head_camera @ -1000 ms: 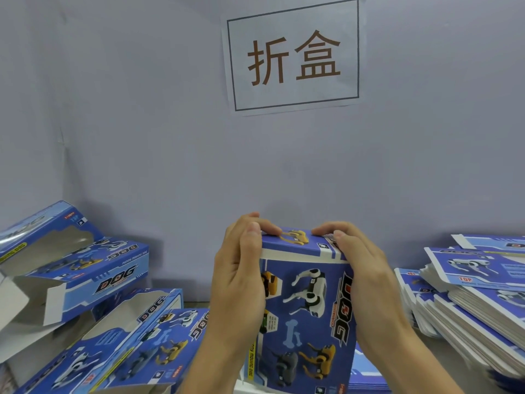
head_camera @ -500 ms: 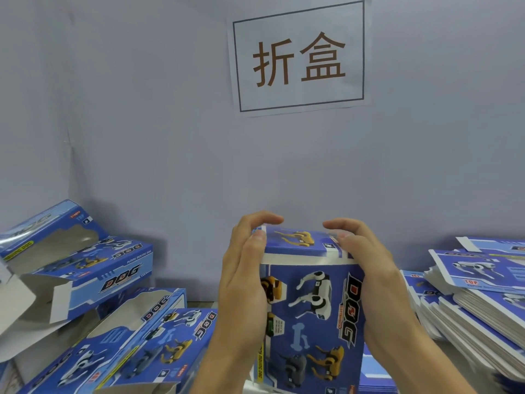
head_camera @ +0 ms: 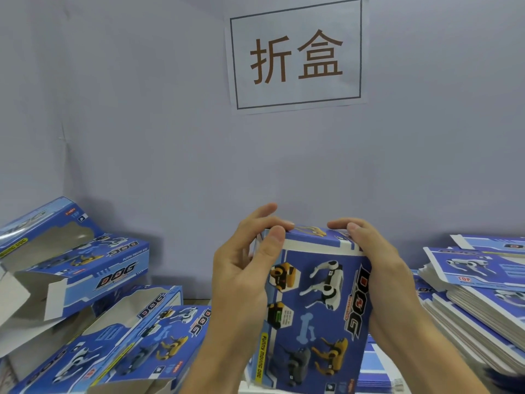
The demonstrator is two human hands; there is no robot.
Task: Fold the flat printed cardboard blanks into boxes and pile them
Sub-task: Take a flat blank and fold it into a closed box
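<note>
Folded boxes [head_camera: 93, 277] piled at left. Box [head_camera: 318, 305] held upright at centre, long axis vertical, top flap uppermost, gripped by left hand [head_camera: 244, 268] and right hand [head_camera: 380, 268]; left fingers lifted higher than before. Flat blanks [head_camera: 477, 294] stacked at right.

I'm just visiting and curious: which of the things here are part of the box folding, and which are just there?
Part of the job:
- upright blue printed cardboard box, gripped by left hand and right hand
- stack of flat blue printed blanks, right
- pile of folded blue boxes, left

Just there:
- white paper sign with brown characters
- grey-blue wall
</note>
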